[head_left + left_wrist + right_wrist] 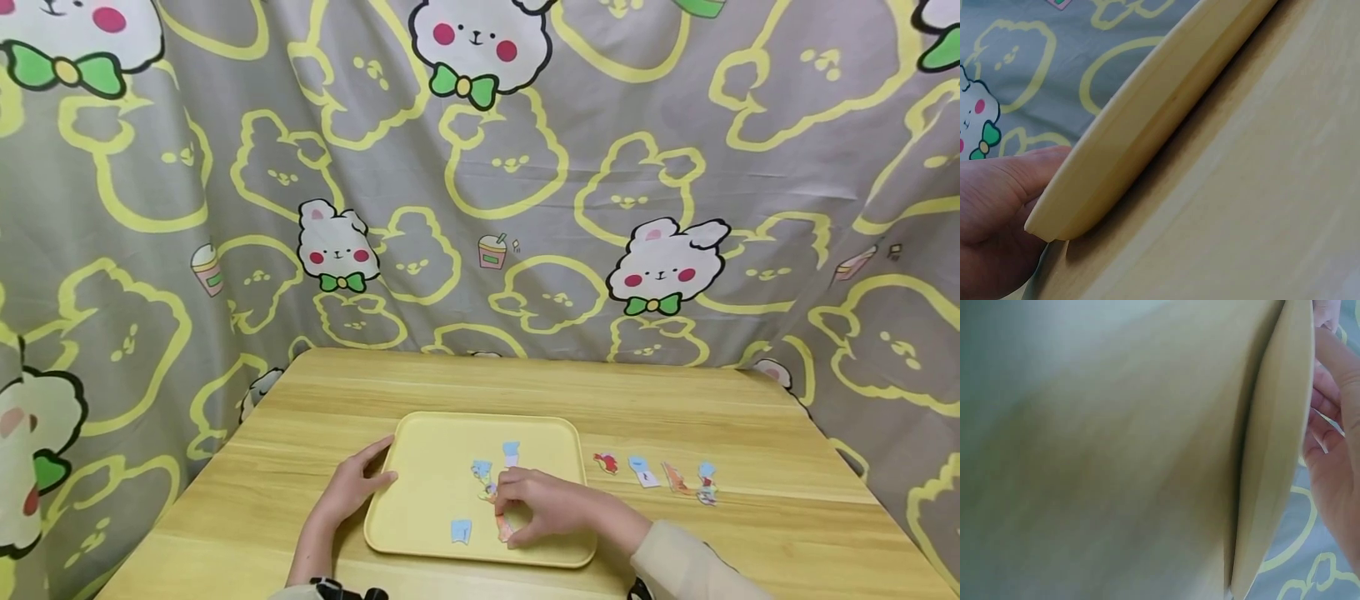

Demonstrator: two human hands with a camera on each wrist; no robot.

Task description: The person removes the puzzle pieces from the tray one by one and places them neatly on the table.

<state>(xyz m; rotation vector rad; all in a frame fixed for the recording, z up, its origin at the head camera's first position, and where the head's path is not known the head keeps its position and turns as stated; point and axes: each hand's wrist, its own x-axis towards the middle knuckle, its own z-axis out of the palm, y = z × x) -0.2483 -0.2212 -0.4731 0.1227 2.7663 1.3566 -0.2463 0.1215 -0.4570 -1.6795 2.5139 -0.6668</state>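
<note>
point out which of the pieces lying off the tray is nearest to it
The mostly red piece, leftmost of those on the table; the other pieces there lie farther from the tray, and none is mainly red.

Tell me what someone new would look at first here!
Probably the grey curtain behind the wooden table, because of its big white bunny faces. Next, maybe the yellow tray on the table, where the right hand pinches a small orange piece and the left hand touches the left edge.
</note>
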